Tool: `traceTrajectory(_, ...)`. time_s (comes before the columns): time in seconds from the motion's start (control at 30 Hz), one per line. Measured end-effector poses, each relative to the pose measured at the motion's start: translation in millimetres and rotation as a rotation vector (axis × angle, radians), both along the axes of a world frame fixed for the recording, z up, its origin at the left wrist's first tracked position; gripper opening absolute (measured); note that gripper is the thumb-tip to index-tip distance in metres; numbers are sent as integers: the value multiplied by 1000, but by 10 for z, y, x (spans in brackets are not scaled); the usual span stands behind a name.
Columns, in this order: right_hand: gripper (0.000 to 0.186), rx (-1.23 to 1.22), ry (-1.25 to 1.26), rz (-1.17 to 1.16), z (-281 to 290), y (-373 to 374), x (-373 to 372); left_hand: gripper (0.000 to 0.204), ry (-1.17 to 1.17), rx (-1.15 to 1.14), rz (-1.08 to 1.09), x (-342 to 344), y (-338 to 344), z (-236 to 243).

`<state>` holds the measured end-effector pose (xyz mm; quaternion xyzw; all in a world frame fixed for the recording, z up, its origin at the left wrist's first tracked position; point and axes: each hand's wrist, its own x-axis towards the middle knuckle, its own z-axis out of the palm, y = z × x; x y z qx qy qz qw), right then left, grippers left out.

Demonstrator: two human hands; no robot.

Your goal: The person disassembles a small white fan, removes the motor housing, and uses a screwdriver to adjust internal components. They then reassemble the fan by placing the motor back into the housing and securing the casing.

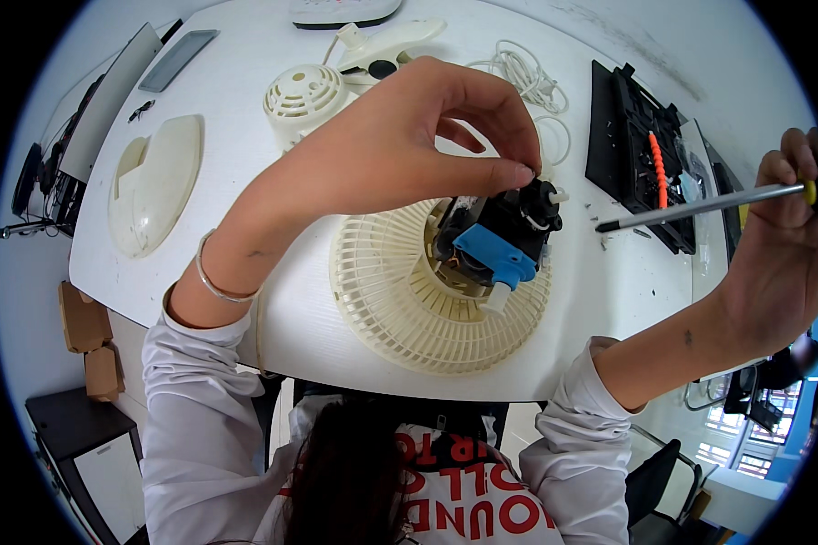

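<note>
Our left hand [409,136] pinches the top of the fan motor [495,238] sitting in the cream rear fan grille [382,300]; our right hand [782,236] grips a screwdriver [700,207] beside it. Loosened, the motor could tip off.

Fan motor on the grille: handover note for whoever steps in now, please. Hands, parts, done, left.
Left hand: fingertips pinched on the top of the black fan motor with a blue plastic bracket.
Right hand: raised off to the right, holding a grey-shafted screwdriver, tip pointing toward the motor but clear of it.
Parts: motor sits in the hub of the cream round ribbed fan grille on the white table. Cream domed rear cover and cream oval base plate lie apart, farther back.
Done: fan is opened up, covers off.
Left: motor is not yet off the grille.
</note>
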<state>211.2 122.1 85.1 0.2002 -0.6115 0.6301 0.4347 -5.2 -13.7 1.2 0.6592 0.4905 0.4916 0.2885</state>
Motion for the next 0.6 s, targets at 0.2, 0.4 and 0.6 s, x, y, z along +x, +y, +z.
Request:
traceTrajectory(0.2, 33, 129, -2, -80, -36, 22, -40, 12, -77, -9, 7, 42, 19, -24)
traceTrajectory(0.4, 34, 184, -35, -115, -64, 57, -40, 13, -150, -15, 31, 123, 40, -95)
traceTrajectory(0.6, 33, 185, -72, -192, -81, 33, -28, 13, -153, -38, 42, 134, 29, -91)
